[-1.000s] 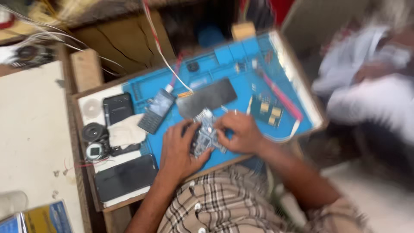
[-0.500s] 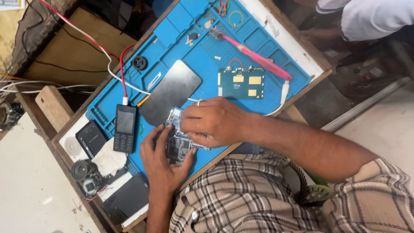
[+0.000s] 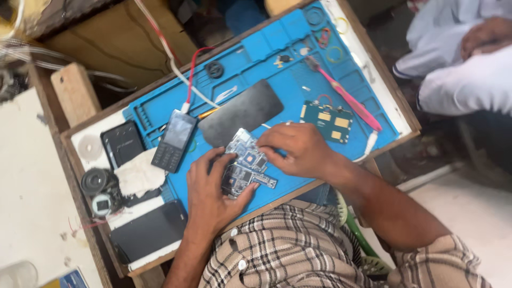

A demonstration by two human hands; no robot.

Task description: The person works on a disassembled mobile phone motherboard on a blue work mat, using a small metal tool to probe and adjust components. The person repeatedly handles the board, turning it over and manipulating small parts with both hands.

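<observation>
We are looking down on a cluttered wooden tabletop (image 3: 85, 96) covered by a blue repair mat (image 3: 266, 69), with a second person in pale clothing sitting off at the upper right. On the near part of the mat lies a bare phone circuit board (image 3: 246, 162), and both hands are on it. The left hand (image 3: 210, 194) cradles its near end, thumb under the edge and fingers (image 3: 205, 162) wrapped round its left side, closed on the board. The right hand (image 3: 293, 149) rests over its far end, fingertips pressed together on the surface; whether they pinch some small part we cannot tell.

We judge the step in hand to be close work on this board, steadying it with one hand and picking at it with the other. The next move, as we see it, calls for a steady left grip and a fine touch from the right fingertips, since the parts are tiny.

Counting: two circuit boards, the held one and a green board (image 3: 326, 120) lying well apart on the mat; one keypad phone (image 3: 173, 140) with red and white leads at its top; one dark screen panel (image 3: 241, 113); one pink-handled tool (image 3: 349, 101); one white cloth (image 3: 140, 175).
</observation>
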